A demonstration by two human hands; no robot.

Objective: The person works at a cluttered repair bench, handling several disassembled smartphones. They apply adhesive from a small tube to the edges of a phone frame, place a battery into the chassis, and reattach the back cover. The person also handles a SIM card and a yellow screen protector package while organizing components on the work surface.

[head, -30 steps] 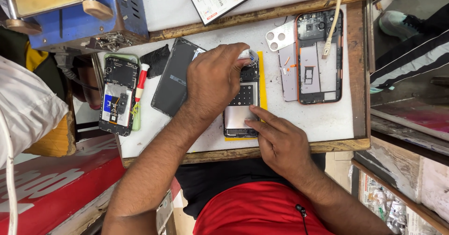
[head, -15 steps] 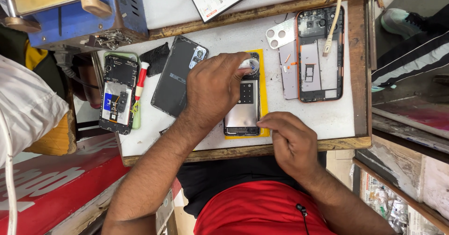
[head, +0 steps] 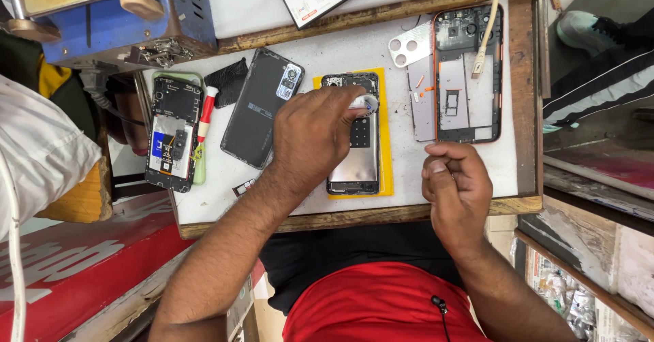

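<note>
At the centre of the frame an opened phone (head: 354, 137) lies on a yellow mat (head: 385, 137) on the desk (head: 409, 178), probably so that small parts do not slide. The left hand (head: 315, 134) presses on the phone's upper part, fingers pinching a small round piece (head: 368, 102). The right hand (head: 455, 182) hovers just right of it, loosely clenched, holding nothing visible. An orange-framed phone shell (head: 470, 69) lies in the upper right.
</note>
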